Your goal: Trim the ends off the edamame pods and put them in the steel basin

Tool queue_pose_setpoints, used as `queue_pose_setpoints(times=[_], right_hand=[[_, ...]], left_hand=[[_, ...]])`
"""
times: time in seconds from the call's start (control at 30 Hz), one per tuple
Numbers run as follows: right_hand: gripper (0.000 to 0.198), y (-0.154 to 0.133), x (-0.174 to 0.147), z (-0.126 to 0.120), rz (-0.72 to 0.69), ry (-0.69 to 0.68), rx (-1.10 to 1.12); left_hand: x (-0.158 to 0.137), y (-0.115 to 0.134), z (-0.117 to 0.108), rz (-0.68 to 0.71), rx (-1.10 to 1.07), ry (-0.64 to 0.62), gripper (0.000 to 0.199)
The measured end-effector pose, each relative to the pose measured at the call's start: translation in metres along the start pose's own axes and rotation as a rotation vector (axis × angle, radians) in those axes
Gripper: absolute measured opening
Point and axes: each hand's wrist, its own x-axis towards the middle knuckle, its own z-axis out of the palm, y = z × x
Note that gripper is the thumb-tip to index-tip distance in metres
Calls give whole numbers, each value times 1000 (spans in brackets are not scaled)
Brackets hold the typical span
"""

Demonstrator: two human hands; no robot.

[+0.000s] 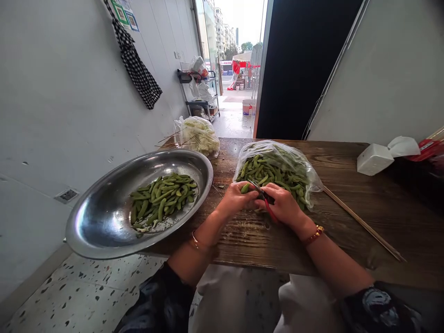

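Observation:
Pinched in my left hand [235, 200] is a green edamame pod [245, 188]. My right hand [282, 203] is closed around red-handled scissors [267, 203], whose blades point up and left towards that pod. Whether the blades touch it, I cannot tell. Just beyond both hands lies a clear plastic bag [277, 150], its mouth facing me, full of edamame pods [267, 171]. To the left, a wide steel basin [100, 226] holds a heap of edamame pods [163, 196] at its bottom.
A plastic bag of pale cauliflower-like pieces [199, 134] sits behind the basin. Long thin sticks [364, 224] lie at the right on the wooden table [340, 249]. Farther right stands a white tissue box [374, 159]. A shelf cart [199, 95] is by the open doorway.

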Motion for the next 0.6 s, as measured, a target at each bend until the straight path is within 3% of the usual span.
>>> queue_pose_setpoints(times=[0.33,0.6], right_hand=[[31,5,1,1,36,63,-8],[37,7,0,-1,60,65,-38]], left_hand=[[5,-3,-7,105,114,126,24],[7,-6,-10,-50,-182,136,33]])
